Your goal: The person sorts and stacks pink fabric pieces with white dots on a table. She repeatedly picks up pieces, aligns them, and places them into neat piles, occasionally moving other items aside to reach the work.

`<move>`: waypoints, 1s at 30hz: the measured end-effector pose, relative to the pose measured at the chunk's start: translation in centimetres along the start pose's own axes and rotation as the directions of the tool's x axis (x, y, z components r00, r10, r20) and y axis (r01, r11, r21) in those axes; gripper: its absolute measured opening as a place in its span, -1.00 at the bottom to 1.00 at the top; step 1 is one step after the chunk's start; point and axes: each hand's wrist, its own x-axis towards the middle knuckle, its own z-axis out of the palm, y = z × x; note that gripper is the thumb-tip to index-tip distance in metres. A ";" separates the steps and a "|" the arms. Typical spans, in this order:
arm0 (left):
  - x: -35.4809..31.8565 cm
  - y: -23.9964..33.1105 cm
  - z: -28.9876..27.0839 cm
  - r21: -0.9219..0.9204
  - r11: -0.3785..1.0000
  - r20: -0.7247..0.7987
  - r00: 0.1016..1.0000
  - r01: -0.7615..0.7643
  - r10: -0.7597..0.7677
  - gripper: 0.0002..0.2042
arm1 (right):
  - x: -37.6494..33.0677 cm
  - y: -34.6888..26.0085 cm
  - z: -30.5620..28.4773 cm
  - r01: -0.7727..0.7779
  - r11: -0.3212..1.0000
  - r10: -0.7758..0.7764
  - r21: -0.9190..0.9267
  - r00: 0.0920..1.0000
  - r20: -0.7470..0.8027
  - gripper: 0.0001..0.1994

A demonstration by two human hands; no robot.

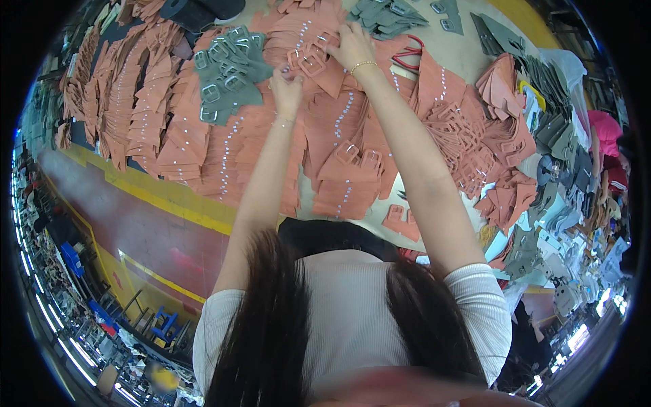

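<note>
A salmon-coloured leather piece with metal buckles (312,62) lies at the top middle of the table, between my two hands. At its left edge my left hand (286,90) is closed, thumb and fingertips pinched together. From the right my right hand (354,49) reaches over the same piece, its thumb at the buckle and its fingers bent round the edge. Beneath both hands spread overlapping rows of salmon leather pieces (332,125). Just left of my left hand sits a heap of grey-green buckled pieces (234,71).
Red-handled scissors (409,54) lie right of my right hand. More grey-green buckled pieces (386,17) are at the far side. A tangle of salmon buckled straps (468,146) fills the right. A black cylinder (186,13) stands far left. The yellow-edged table side (152,193) runs along the left.
</note>
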 end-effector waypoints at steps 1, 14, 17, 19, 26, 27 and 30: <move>0.0 -0.4 0.0 0.012 1.000 -0.007 1.000 -0.023 0.023 -0.51 | -0.2 -0.3 -0.7 0.008 1.000 -0.008 -0.005 0.999 0.040 -0.57; 2.6 -1.6 -0.6 -0.072 0.944 0.241 0.924 0.321 -0.296 -0.47 | -20.0 0.6 -7.2 -0.412 0.222 0.256 0.884 0.899 0.355 -0.51; 2.3 -0.1 -1.0 -0.104 0.904 0.303 0.879 0.415 -0.369 -0.47 | -24.6 2.2 -3.8 -0.465 0.348 0.361 0.814 0.868 0.341 -0.52; 2.0 0.7 -1.1 -0.139 0.906 0.283 0.892 0.401 -0.352 -0.47 | -26.3 3.2 -2.5 -0.506 0.483 0.426 0.714 0.849 0.313 -0.54; 2.6 1.2 -1.5 -0.164 0.902 0.299 0.892 0.398 -0.340 -0.56 | -20.4 5.6 -3.6 -0.242 0.893 0.280 0.381 0.959 -0.049 -0.64; 2.6 1.3 -1.3 -0.167 0.905 0.295 0.895 0.392 -0.334 -0.57 | -17.9 6.2 -3.6 -0.156 0.887 0.206 0.435 0.976 -0.068 -0.65; 2.5 1.5 -1.1 -0.165 0.897 0.283 0.891 0.410 -0.355 -0.60 | -10.9 6.3 -2.0 -0.179 0.895 0.186 0.408 0.982 0.023 -0.65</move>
